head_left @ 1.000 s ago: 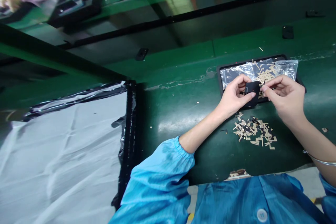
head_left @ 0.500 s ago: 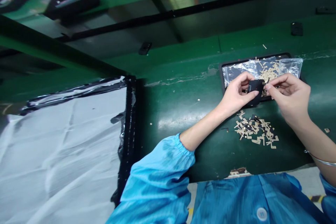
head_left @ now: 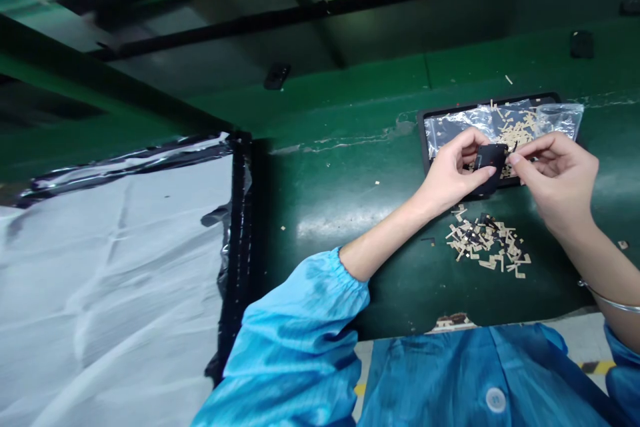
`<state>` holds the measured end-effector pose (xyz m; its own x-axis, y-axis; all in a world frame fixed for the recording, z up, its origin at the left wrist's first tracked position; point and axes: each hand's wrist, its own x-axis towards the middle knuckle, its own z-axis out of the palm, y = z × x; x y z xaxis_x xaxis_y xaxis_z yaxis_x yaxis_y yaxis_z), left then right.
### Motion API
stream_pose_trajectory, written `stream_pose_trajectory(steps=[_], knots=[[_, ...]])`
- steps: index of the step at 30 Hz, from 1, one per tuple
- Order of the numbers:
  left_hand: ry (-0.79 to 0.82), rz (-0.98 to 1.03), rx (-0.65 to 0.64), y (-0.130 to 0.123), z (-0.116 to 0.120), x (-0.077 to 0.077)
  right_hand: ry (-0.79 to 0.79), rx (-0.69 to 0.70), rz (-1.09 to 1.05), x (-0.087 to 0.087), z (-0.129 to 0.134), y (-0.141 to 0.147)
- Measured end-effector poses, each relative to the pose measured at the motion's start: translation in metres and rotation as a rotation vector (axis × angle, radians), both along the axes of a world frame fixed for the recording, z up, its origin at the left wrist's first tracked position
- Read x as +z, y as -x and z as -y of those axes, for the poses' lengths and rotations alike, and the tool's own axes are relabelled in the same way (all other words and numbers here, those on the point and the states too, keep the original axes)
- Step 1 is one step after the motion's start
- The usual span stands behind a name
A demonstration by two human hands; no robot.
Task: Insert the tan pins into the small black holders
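Green counter [head_left: 340,207], scuffed. Loose pile of small pieces [head_left: 487,243] between its front edge and the hands. Left hand [head_left: 453,167] grips black part [head_left: 495,153]; right hand [head_left: 560,177], just beside it, pinches dark strip [head_left: 515,145]. Both partly block tray [head_left: 423,141] beyond. Black object [head_left: 277,77] toward back edge.

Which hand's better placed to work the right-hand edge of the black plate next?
Right, I'd say. The right hand is beside that edge and appears to pinch a small dark strip. The left hand is occupied, gripping the black plate from the opposite side.
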<state>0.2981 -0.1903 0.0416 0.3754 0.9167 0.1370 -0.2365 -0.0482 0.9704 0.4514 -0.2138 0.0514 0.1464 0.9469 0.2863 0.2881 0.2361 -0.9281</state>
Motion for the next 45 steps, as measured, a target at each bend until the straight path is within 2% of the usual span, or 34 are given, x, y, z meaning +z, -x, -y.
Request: stream_pose_trajectory(steps=[25,33,38,42,45], knots=[[-0.08,-0.03,-0.03,0.0,-0.004,-0.008,0.056,0.01,-0.081,0.0,-0.003,0.0],[-0.052,-0.031,-0.041,0.001,-0.005,-0.008,0.103,0.037,-0.15,0.001,-0.004,-0.001],[0.035,0.037,-0.089,0.002,-0.006,-0.007,0.141,0.063,-0.2,0.004,-0.006,-0.004],[0.083,0.083,-0.102,0.003,-0.006,-0.006,0.233,0.139,-0.324,0.006,-0.01,-0.006],[0.095,0.082,-0.112,0.003,-0.007,-0.006,0.242,0.199,-0.352,0.005,-0.011,-0.008]])
